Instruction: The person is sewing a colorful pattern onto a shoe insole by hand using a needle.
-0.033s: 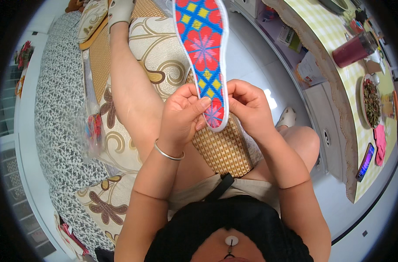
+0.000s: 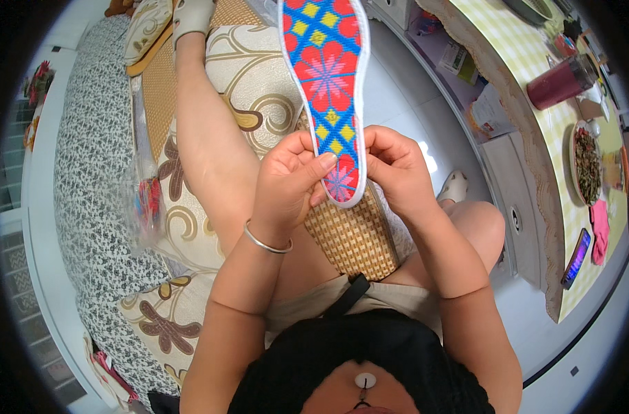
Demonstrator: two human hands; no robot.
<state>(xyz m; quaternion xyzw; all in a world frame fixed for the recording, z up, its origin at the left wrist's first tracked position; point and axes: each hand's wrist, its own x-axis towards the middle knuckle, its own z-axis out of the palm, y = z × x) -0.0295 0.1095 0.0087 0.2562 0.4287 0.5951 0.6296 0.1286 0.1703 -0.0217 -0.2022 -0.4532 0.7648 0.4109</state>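
Observation:
An embroidered insole [image 2: 332,76] is held up in front of me, its narrow heel end toward me and its wide end cut off by the top of the view. It has red and pink flowers, blue lattice, yellow diamonds and a white border. My left hand [image 2: 290,172], with a silver bangle at the wrist, grips the heel, thumb on the patterned face and fingers behind. On the opposite edge, my right hand [image 2: 397,169] pinches the border between thumb and bent fingers. Whether a needle or thread is in that pinch, I cannot make out.
A woven tan cushion [image 2: 349,234] lies between my legs on the patterned sofa [image 2: 180,241]. To the left is a clear plastic bag with coloured thread [image 2: 149,200]. On the right, a checked tablecloth [image 2: 546,152] carries a maroon bottle [image 2: 559,83], a food plate [image 2: 587,162] and a phone [image 2: 577,259].
The insole has shifted slightly to the right at its far end. Both hands keep their hold.

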